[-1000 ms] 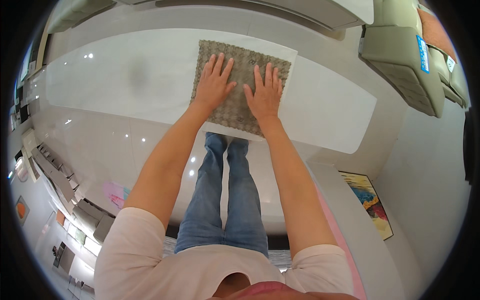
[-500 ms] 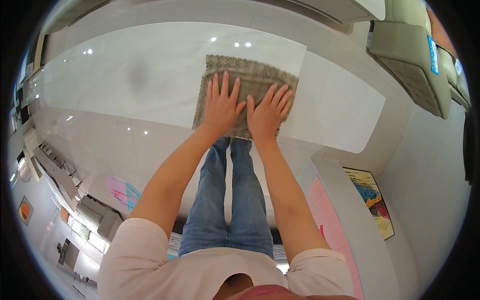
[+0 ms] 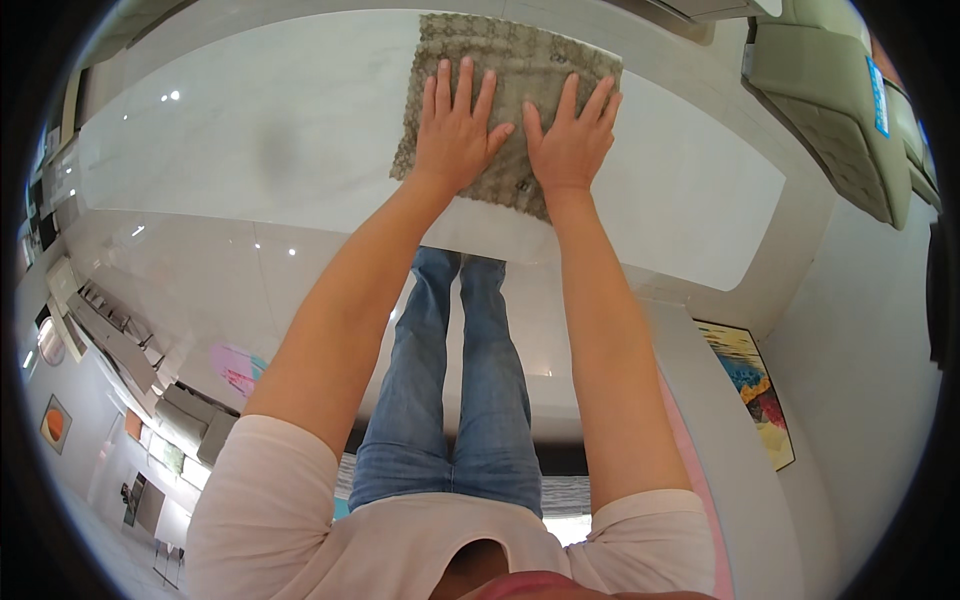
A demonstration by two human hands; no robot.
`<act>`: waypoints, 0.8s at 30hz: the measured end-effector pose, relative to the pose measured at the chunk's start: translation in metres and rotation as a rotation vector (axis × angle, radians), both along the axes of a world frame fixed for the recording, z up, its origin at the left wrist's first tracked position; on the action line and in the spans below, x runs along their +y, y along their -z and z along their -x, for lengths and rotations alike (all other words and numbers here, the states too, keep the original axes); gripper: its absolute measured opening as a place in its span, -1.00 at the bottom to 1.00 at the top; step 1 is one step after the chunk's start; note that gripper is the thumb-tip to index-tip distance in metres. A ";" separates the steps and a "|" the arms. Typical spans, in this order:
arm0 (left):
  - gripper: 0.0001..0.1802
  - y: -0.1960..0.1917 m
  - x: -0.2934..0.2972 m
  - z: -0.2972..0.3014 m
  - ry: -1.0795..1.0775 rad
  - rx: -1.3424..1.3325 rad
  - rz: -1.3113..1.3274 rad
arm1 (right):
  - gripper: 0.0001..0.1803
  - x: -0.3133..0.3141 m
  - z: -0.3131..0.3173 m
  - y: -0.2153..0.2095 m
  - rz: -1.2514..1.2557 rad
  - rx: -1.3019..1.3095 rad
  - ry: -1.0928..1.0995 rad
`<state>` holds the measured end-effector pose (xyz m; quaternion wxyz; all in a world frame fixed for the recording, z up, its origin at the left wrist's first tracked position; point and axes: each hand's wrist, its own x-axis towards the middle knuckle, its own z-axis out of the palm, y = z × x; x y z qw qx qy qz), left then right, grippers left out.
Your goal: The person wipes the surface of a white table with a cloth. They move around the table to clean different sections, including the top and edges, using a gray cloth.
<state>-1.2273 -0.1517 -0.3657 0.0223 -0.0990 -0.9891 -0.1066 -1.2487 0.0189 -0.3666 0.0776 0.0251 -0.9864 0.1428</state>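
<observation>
A brownish-green patterned cloth with a scalloped lacy edge lies spread on a glossy white tabletop. My left hand rests flat on its left half, fingers apart and pointing to the far side. On the right half my right hand presses down palm first, its fingers also spread. Both arms reach out nearly straight. The cloth reaches the far edge of the white top, and its near edge lies a little in from the near side.
A lower white surface extends to the right of the tabletop. Beyond it stands a grey-green upholstered sofa. A grey wall-like block is close by my right arm, with a colourful framed picture next to it. Chairs and sofas fill the left.
Both hands have slid away from me across the tabletop, and the cloth has moved with them to the far edge. My arms are straighter, and the hands are slightly farther apart.
</observation>
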 end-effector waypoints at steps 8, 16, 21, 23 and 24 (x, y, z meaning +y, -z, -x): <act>-0.17 -0.019 0.004 -0.088 -0.026 -0.164 -0.043 | -0.22 0.005 -0.104 -0.015 -0.032 -0.096 -0.050; -0.14 -0.017 -0.001 -0.145 -0.080 -0.232 -0.068 | -0.13 -0.013 -0.159 -0.008 -0.076 -0.170 -0.002; -0.16 -0.014 -0.030 -0.125 0.015 -0.144 -0.087 | -0.04 -0.032 -0.146 -0.008 -0.092 -0.152 0.051; -0.18 -0.012 -0.050 -0.104 0.060 -0.107 -0.135 | -0.04 -0.045 -0.127 -0.011 -0.148 -0.166 0.075; -0.20 -0.013 -0.062 -0.090 0.087 -0.029 -0.134 | -0.05 -0.055 -0.115 -0.008 -0.157 -0.146 0.084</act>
